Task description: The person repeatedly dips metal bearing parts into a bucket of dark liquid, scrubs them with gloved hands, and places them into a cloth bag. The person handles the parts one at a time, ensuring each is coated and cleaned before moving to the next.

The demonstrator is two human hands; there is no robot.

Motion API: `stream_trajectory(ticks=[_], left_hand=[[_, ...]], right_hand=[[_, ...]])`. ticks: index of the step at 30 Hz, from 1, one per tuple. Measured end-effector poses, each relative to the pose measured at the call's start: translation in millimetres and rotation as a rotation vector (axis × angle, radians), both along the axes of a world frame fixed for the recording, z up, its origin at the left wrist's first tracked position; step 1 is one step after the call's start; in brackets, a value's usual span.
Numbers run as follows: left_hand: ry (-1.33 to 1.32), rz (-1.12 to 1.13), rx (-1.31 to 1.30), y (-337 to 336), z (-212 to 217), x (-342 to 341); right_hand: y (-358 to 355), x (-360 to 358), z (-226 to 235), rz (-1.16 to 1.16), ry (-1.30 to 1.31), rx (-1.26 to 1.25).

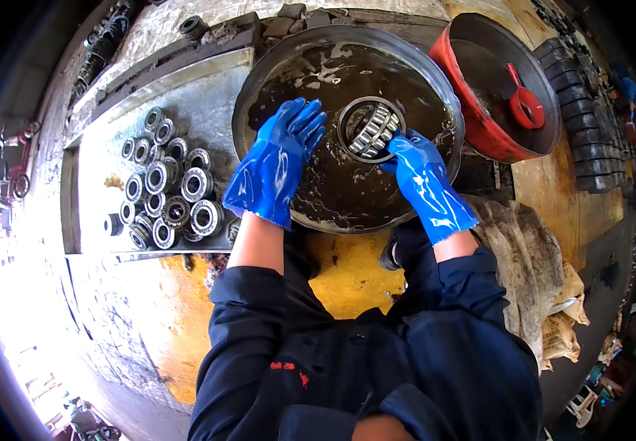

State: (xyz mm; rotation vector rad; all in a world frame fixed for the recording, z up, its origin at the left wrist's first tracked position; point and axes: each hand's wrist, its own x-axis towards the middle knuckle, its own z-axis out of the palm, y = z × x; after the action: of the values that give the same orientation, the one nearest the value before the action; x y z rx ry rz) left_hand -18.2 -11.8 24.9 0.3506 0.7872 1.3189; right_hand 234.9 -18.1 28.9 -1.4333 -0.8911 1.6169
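Both my hands wear long blue rubber gloves. With my right hand (415,158) I grip the lower right rim of a large roller bearing (369,130), whose inner ring and shiny rollers sit tilted inside the outer ring. The bearing is over a wide round metal basin (260,71) of murky brown liquid; whether its underside touches the liquid I cannot tell. My left hand (285,140) is held over the basin's left part, fingers stretched out and holding nothing, apart from the bearing.
On the left, a metal tray (218,95) carries a pile of smaller bearings (160,176). At the right stands a red drum (456,81) with a red ladle (525,107) in it. Beyond it is a row of dark ring-shaped parts (579,117). A dirty cloth (516,257) lies near my right arm.
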Motion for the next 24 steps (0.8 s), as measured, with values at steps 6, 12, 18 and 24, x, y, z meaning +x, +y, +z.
stream_trajectory(ticks=[6,12,18,24], left_hand=[[0.071,-0.018,-0.045,-7.3,4.6,2.4],[0.189,-0.095,-0.023,-4.1,4.1,19.7],[0.259,-0.107,0.012,-6.7,5.9,22.9],[0.459,-0.205,0.130,-13.2,11.9,21.7]], right_hand=[[7.5,-18.3,6.0,-0.084,0.165,0.019],[9.6,-5.2,-7.3,-0.122,0.273,-0.094],[8.0,-14.6,2.9,-0.088,0.190,-0.094],[3.3,-15.9,10.2,-0.054,0.146,-0.014]])
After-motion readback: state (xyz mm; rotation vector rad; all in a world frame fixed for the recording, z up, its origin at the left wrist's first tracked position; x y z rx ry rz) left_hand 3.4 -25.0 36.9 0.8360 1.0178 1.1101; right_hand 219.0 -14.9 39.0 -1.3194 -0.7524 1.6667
